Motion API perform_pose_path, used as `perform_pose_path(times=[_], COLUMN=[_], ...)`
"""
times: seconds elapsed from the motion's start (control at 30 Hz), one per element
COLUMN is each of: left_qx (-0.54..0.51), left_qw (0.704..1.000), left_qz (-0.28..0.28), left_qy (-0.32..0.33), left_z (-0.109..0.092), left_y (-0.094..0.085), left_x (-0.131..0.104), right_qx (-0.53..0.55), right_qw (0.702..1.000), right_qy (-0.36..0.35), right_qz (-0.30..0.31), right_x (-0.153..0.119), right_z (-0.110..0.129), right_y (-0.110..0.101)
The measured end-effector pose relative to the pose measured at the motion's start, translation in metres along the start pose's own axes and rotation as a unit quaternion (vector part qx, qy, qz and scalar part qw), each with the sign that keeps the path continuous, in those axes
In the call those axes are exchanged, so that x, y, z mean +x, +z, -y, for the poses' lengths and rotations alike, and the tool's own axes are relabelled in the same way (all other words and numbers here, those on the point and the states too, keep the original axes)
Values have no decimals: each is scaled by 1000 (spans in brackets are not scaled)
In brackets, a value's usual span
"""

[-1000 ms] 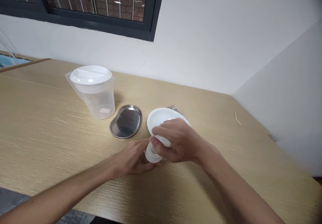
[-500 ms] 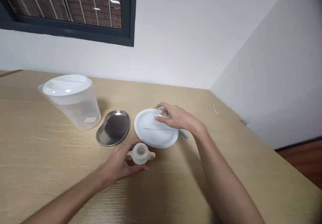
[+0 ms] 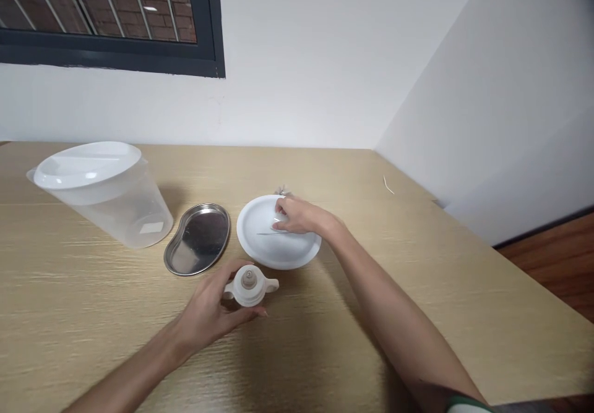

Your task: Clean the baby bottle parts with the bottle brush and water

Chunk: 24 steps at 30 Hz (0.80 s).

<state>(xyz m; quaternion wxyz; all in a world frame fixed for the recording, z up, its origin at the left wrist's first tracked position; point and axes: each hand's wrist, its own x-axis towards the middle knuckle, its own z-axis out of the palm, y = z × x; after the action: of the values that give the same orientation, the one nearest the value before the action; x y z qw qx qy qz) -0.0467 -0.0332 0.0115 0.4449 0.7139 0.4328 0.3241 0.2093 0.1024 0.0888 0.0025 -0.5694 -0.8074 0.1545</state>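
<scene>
My left hand (image 3: 211,308) is wrapped round a white baby bottle (image 3: 249,286) with two side handles and a clear teat on top. My right hand (image 3: 297,216) is over the white oval plate (image 3: 260,247), its thumb and fingers closed on a small clear object (image 3: 278,223) whose shape I cannot make out. A thin dark line, perhaps a thin rod, lies across the plate beneath this hand. Left of the plate is a kidney-shaped metal tray (image 3: 197,240).
A clear plastic pitcher (image 3: 111,196) with a white lid stands at the left. Something small and shiny (image 3: 282,190) sits just behind the plate. A thin white strip (image 3: 388,185) lies at the right rear. A wall and a barred window bound the table.
The view has shifted, and things sit further left. My right fingers have closed on the small clear object and moved off the plate's back edge. The blue item beside the plate is out of sight.
</scene>
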Motion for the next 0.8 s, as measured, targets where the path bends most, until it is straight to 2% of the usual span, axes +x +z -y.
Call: perform_pose_path(times=[0.13, 0.27, 0.37, 0.43, 0.5, 0.63, 0.73, 0.8], left_qx=[18, 60, 70, 80, 81, 42, 26, 27], left_qw=[1000, 997, 996, 996, 995, 996, 994, 994], left_qz=[-20, -56, -46, -41, -49, -57, -53, -50], left_qy=[-11, -2, 7, 9, 13, 56, 93, 92], left_z=[-5, -10, -12, -14, -15, -16, -13, -11], left_y=[-2, -3, -3, -2, -2, -2, -2, -3], left_x=[1, 4, 5, 5, 5, 7, 9, 10], right_qx=[6, 41, 46, -5, -59, -93, -102, -113], right_qw=[999, 992, 988, 989, 987, 981, 975, 969], right_qy=[-12, -70, -143, -147, -145, -167, -199, -218], right_qz=[-48, -99, -40, -17, -26, -22, -13, -13], right_x=[-13, -45, -71, -83, -89, -92, -92, -92], right_z=[7, 45, 84, 106, 120, 129, 128, 127], right_y=[-10, -24, -24, -17, -8, 2, 0, -2])
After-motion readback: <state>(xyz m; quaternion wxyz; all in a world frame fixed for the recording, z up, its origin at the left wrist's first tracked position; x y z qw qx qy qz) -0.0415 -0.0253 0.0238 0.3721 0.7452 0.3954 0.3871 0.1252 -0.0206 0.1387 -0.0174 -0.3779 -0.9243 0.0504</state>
